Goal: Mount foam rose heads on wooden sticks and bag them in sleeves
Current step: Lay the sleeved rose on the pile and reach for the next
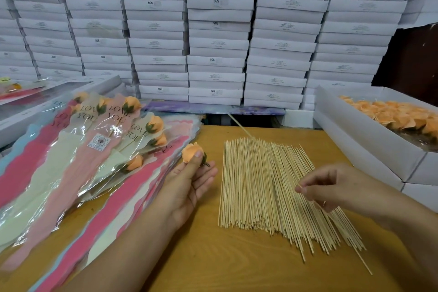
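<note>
the left hand [189, 182] lies palm up on the wooden table [201, 256], its thumb and fingers pinching an orange foam rose head [191, 152] held just above the fingertips, the green base pointing right. the right hand [331, 187] hovers over the right part of the pile of wooden sticks [267, 187], fingers curled, thumb and forefinger pinching the tip of one thin stick [299, 188]. the two hands are apart, with the stick pile between them. left of the left hand, touching its wrist, lies a fanned stack of pink, cream and blue sleeves [71, 197], topped with bagged roses [132, 125] in "love you" wrappers. at the right edge an open white box [369, 149] holds more orange rose heads [403, 116]. stacked white cartons [218, 31] wall off the back of the table.
</note>
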